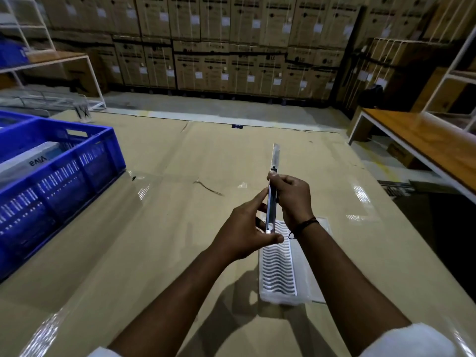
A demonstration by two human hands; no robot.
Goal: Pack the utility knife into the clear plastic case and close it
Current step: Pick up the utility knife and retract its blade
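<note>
Item: utility knife (272, 191). You held it above the table, near centre of view, long axis running from 6 to 12 o'clock, blade (275, 156) extended and pointing to 12. It was seen edge-on, so the handle markings could not be read.

Item: your left hand (242, 233). Its thumb and fingers pinched the butt end of the handle from the 9 o'clock side, thumb lying across the lower tip.

Item: your right hand (292, 199). It was wrapped around the upper handle from the 3 o'clock side, thumb up near the slider at the base of the blade. A dark cord (304, 226) circled the wrist.

Item: clear plastic case (280, 266). It lay flat on the table directly beneath your hands, toward 6 o'clock of the knife, not touching it. A white insert with wavy ribs showed inside; its far end was hidden by your hands. Whether it was lidded could not be told.

Item: table (180, 228). Covered in taped cardboard.

Item: blue crate (59, 176). At 9 o'clock on the table, well apart from the knife, a white box (28, 161) inside it.

Item: stacked cartons (231, 47). Along the wall at 12 o'clock.
</note>
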